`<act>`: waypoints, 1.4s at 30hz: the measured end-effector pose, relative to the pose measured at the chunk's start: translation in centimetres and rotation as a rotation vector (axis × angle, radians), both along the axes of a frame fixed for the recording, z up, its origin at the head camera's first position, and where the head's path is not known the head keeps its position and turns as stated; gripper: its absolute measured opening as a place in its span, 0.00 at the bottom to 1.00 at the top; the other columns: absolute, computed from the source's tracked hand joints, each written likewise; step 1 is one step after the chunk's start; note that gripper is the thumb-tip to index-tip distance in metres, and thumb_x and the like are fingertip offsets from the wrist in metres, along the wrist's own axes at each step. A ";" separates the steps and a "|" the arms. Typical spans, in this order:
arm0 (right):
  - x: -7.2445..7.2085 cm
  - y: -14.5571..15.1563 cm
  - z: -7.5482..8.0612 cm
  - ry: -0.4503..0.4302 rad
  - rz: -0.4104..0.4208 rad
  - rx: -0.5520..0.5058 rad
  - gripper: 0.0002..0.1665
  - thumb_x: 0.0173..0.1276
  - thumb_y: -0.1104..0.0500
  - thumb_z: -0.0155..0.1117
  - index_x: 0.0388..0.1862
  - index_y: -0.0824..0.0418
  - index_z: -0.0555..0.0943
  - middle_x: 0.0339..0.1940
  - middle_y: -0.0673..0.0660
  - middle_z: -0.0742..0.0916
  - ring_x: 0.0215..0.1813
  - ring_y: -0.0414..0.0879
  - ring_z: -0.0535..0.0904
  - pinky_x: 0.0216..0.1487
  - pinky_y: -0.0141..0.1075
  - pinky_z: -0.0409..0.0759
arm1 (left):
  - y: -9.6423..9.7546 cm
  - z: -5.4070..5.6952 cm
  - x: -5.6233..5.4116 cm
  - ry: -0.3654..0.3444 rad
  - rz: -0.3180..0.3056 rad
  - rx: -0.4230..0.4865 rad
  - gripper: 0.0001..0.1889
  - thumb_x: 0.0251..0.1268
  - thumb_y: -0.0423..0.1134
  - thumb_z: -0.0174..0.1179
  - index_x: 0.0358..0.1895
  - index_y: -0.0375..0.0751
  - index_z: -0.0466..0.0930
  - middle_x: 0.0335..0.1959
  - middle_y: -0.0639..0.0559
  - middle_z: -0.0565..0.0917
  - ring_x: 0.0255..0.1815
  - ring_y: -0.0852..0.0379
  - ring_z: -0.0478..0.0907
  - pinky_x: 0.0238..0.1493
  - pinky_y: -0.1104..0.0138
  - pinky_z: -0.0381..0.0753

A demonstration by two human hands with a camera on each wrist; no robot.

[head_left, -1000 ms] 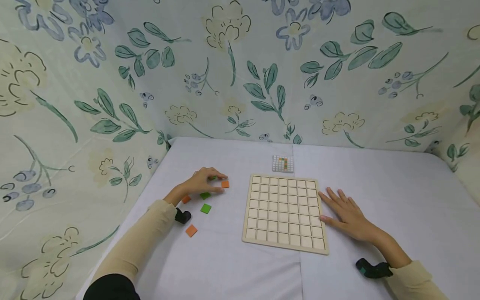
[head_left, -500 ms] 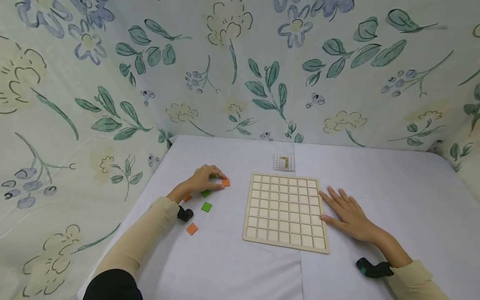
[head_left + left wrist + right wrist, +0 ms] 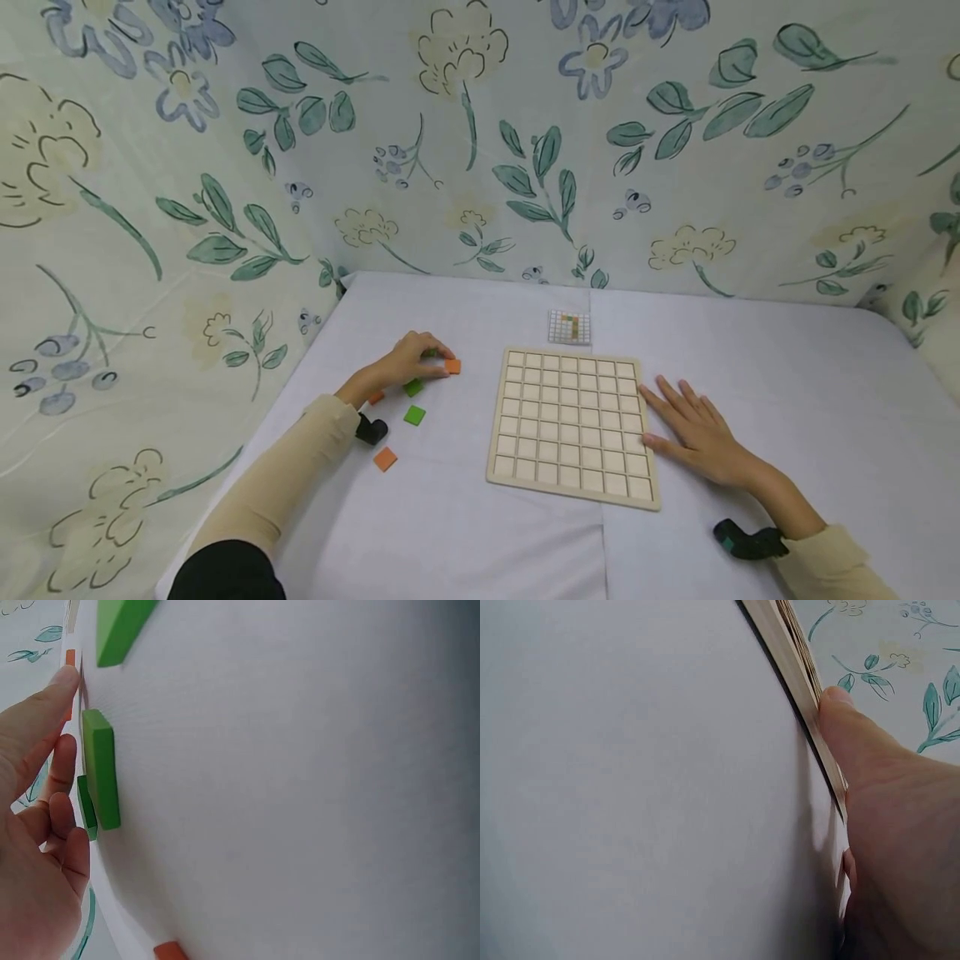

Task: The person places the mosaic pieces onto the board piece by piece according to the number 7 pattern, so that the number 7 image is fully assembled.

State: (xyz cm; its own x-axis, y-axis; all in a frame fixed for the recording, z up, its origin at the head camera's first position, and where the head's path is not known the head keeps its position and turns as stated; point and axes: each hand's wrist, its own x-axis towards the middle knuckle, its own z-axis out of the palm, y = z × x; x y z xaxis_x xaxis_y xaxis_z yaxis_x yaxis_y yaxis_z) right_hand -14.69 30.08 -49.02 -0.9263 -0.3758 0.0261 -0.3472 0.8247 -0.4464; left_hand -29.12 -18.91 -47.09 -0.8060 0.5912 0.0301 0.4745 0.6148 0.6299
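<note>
My left hand (image 3: 408,360) pinches an orange square tile (image 3: 452,367) between thumb and forefinger, left of the wooden grid board (image 3: 491,417). In the left wrist view the thumb tip overlaps the orange tile (image 3: 70,657), and the other fingers curl loosely. Under and near this hand lie green tiles (image 3: 415,415), one partly hidden by the fingers. My right hand (image 3: 697,433) lies spread beside the board, its thumb and a fingertip touching the right edge. The right wrist view shows the thumb against the board's side (image 3: 799,690).
Another orange tile (image 3: 386,459) lies nearer the front, and one more (image 3: 377,397) shows partly behind the left wrist. Behind the board sits a small card (image 3: 569,327) printed with a coloured grid pattern. A floral cloth (image 3: 480,167) hangs behind the white-covered table (image 3: 450,542).
The left thumb has drawn in slightly against the orange tile. The right hand stays at the board's edge, and the head view has shifted a little.
</note>
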 end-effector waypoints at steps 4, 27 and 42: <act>0.1 0.0 0.1 0.001 -0.003 0.002 0.46 0.74 0.40 0.57 0.83 0.51 0.51 0.81 0.68 0.51 0.78 0.70 0.35 0.70 0.67 0.29 | 0.0 0.0 0.1 -0.012 -0.008 -0.040 0.15 0.66 0.42 0.67 0.54 0.42 0.85 0.50 0.50 0.82 0.53 0.52 0.70 0.58 0.54 0.66; -0.1 0.0 -0.1 0.008 -0.012 0.021 0.47 0.73 0.39 0.58 0.83 0.52 0.51 0.81 0.68 0.51 0.79 0.69 0.35 0.70 0.67 0.30 | 4.8 3.0 2.0 0.085 -0.013 -0.049 0.18 0.69 0.46 0.63 0.59 0.45 0.81 0.37 0.51 0.71 0.41 0.52 0.61 0.42 0.62 0.58; -0.1 0.0 -0.2 -0.003 -0.023 0.022 0.48 0.73 0.38 0.57 0.83 0.52 0.51 0.81 0.68 0.51 0.78 0.70 0.35 0.70 0.66 0.30 | 10.2 3.1 3.1 0.023 0.037 0.001 0.17 0.66 0.45 0.67 0.56 0.49 0.85 0.36 0.52 0.72 0.42 0.53 0.63 0.42 0.63 0.61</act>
